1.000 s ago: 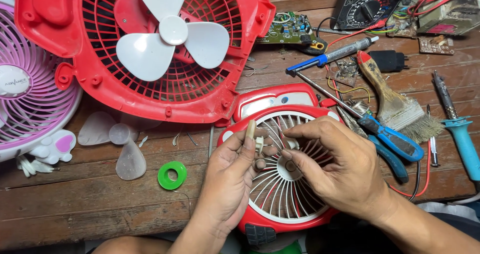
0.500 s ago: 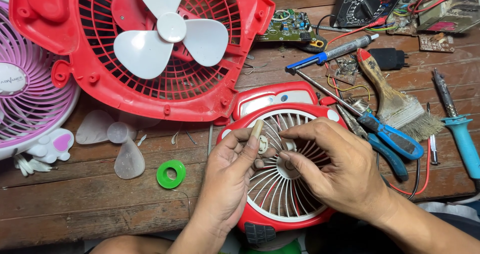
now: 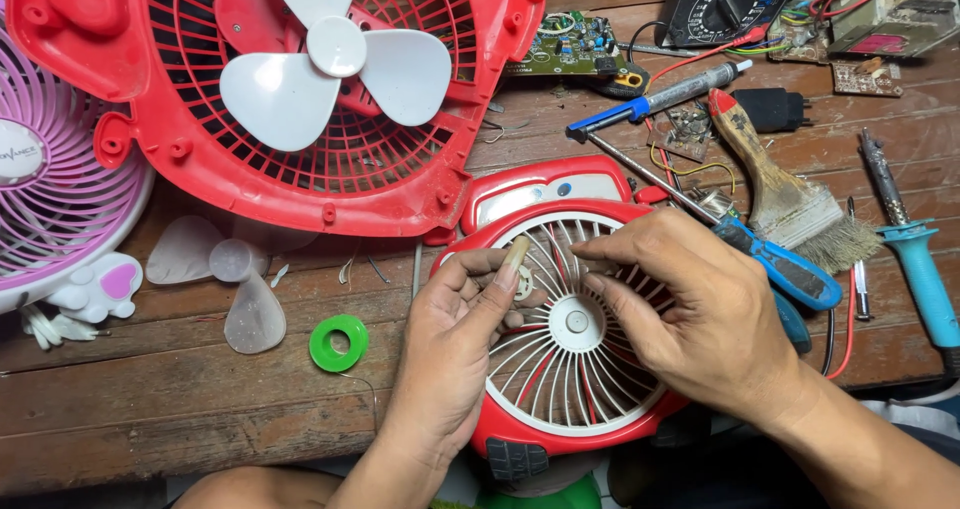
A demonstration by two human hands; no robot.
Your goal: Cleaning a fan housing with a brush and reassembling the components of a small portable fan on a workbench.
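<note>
A small red fan with a white grille [image 3: 560,389] lies face up on the wooden table [image 3: 150,399], right under both hands. My left hand [image 3: 455,339] hovers over the grille's left side and pinches a small pale round part [image 3: 523,283] between thumb and fingers. My right hand [image 3: 700,319] is over the grille's right side. Its thumb and fingers are curved toward the left hand, a short gap away, and nothing shows between them.
A large red fan guard [image 3: 330,184] with white blades [image 3: 335,54] lies behind. A pink fan [image 3: 50,189] is at left, with a clear blade [image 3: 240,289] and green ring [image 3: 338,342] nearby. At right are blue pliers [image 3: 785,269], a brush [image 3: 790,199], a soldering iron [image 3: 920,269], a circuit board [image 3: 570,44] and a multimeter [image 3: 730,9].
The two hands, which were pinched together over the grille's centre, have drawn slightly apart. The left hand keeps the small round part and has lifted it a little.
</note>
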